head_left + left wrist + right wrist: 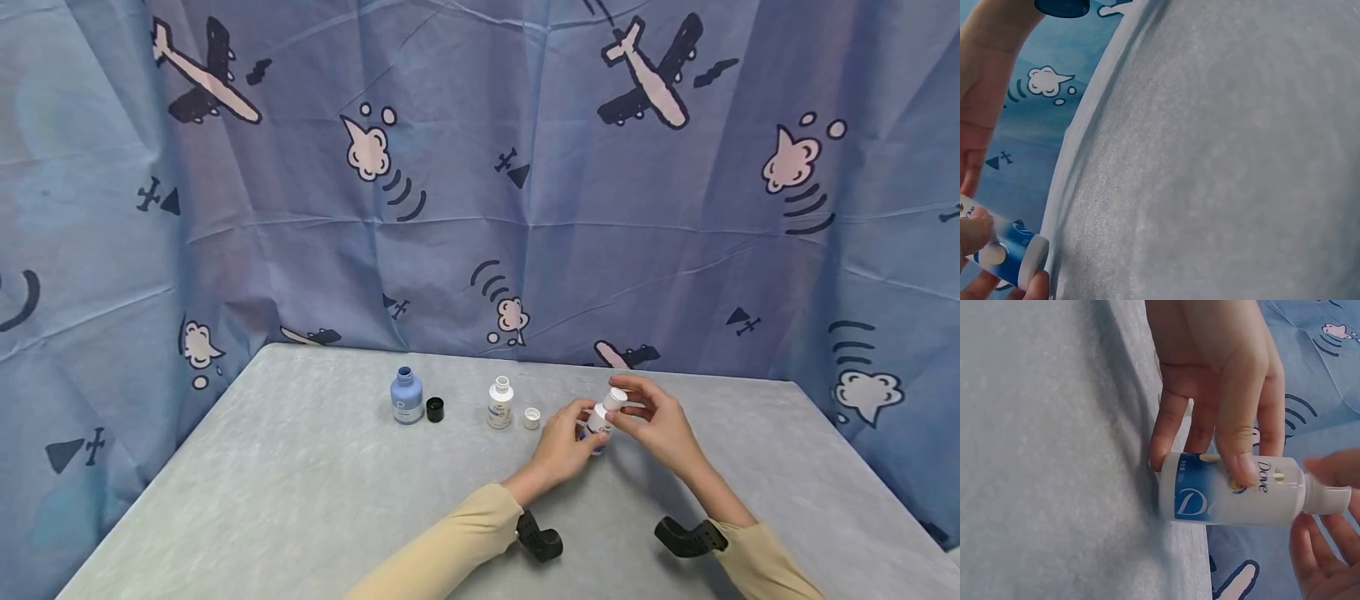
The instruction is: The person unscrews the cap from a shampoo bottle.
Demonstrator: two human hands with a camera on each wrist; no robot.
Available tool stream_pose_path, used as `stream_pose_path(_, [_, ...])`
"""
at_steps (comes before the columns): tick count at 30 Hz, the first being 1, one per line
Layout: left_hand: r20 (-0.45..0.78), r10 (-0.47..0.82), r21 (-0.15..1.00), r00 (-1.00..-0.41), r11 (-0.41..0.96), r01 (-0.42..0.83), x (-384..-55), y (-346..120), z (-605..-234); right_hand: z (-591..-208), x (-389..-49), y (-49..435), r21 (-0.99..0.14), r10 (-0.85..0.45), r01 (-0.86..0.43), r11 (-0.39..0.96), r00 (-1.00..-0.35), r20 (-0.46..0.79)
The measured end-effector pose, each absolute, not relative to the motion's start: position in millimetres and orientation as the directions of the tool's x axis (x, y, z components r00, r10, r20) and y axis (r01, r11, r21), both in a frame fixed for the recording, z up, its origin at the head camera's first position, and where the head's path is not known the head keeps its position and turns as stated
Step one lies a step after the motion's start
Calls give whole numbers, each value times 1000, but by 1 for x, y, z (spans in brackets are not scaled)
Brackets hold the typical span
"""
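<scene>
A small white Dove bottle with a blue lower part [1210,500] is tilted in front of me. My left hand [558,443] grips its body, thumb across the label in the right wrist view. At its top, the fingers of my right hand [662,421] pinch the white cap [617,399], which sits on the neck. In the left wrist view, the bottle's blue part [1013,253] shows at the lower left between thumb and fingers.
Left of the hands stand an uncapped white bottle [500,406] with its white cap [532,418] beside it, and an uncapped blue bottle [407,400] beside a black cap [435,409]. A blue patterned curtain [450,192] hangs behind the grey table [300,500].
</scene>
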State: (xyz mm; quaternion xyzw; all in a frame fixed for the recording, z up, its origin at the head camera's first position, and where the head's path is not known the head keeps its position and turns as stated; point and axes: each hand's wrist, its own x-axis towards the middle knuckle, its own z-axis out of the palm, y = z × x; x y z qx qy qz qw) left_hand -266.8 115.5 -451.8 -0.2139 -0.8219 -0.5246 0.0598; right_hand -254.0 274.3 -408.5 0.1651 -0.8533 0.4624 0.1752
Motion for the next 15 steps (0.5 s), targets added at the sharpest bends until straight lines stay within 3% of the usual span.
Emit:
stream_pose_path(9, [393,250,730,-885,500,466,-264,116,-452,-409,-251,275,-742,33,-232,628,-946,324])
stream_pose_path(15, [399,272,703,-876,522,482,-265,115,-450,-411,-252,274,-737,34,-255,626,-935,352])
